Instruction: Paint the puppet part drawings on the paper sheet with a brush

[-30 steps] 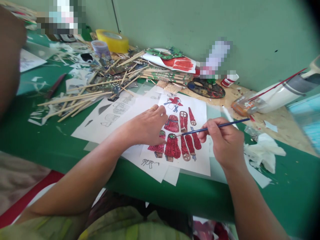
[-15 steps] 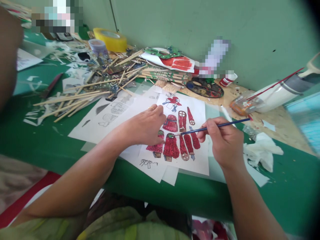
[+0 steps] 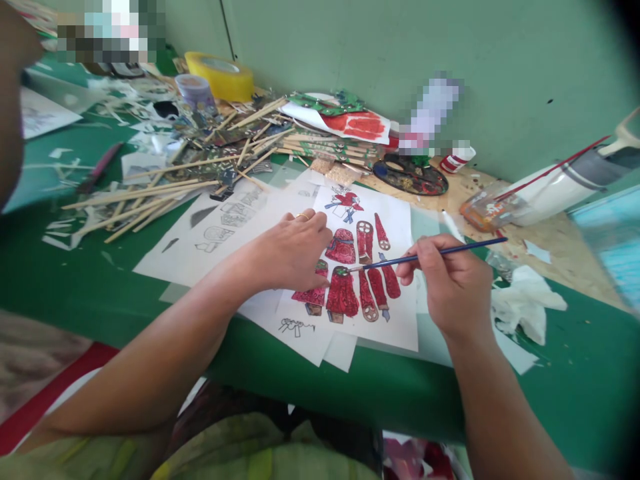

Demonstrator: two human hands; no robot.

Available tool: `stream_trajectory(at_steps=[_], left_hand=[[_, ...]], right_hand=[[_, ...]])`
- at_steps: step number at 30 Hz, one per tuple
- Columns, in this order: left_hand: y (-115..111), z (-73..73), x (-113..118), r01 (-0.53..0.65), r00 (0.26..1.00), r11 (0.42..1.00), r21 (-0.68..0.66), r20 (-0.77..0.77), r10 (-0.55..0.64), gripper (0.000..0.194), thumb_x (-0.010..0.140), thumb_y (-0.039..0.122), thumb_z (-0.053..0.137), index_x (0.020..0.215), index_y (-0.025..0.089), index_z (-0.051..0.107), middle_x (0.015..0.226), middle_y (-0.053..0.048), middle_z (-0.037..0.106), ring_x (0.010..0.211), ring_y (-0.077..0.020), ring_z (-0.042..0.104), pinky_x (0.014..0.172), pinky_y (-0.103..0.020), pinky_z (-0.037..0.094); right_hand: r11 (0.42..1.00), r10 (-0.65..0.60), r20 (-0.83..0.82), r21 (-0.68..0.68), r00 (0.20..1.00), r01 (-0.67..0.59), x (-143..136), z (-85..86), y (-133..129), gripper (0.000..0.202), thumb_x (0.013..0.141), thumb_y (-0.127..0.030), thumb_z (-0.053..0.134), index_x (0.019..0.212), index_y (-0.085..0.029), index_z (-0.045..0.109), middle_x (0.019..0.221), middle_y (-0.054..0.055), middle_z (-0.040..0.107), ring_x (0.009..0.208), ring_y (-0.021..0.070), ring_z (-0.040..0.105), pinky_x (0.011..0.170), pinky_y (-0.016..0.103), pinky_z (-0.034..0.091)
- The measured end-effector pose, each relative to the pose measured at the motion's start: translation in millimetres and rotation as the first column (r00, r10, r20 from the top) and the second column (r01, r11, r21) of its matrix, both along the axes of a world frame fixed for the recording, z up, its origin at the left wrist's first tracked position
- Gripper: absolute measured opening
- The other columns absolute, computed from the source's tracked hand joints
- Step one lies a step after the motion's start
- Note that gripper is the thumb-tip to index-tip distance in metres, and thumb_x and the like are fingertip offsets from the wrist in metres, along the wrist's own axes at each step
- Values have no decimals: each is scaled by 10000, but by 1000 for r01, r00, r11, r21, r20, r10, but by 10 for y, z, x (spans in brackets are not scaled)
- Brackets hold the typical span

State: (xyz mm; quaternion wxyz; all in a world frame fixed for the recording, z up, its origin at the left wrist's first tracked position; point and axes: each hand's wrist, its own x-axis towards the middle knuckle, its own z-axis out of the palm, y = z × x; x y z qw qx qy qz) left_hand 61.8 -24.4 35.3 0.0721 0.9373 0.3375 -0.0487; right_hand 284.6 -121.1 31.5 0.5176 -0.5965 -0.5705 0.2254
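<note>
Over painted paper (image 3: 390,328), brush (image 3: 430,253) in right hand (image 3: 447,287).

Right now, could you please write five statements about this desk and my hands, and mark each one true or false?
1. The right hand holds a blue paintbrush. True.
2. The left hand holds a pair of scissors. False: it holds no tool and rests on the papers.
3. The yellow tape roll is beside a small cup. True.
4. The brush tip is over the palette. False: it is at a green patch on a red drawn shape.
5. A crumpled white tissue lies on the green surface. True.
</note>
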Motion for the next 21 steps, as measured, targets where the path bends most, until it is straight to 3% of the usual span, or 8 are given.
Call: stream_trajectory(at_steps=[9,21], left_hand=[[-2,4,-12,-12,1000,1000,-24,8,12,335,800,412,695,1011,176,585,1156,-129,583,1106,-313,573,942,-441,486],[15,-36,-21,-18,1000,998,-55,-1,18,375,834,494,662,1038,188,591,1042,-107,633,1017,-303,612,835,-410,478]], right_hand=[[1000,7,-18,10,1000,-7,18,-6,0,268,992,-395,614,808,-206,659,616,-6,687,502,121,628,504,248,547],[1000,-8,4,14,1000,8,35,-4,10,250,1004,-347,601,811,-201,662,642,-5,697,530,110,635,531,238,554]])
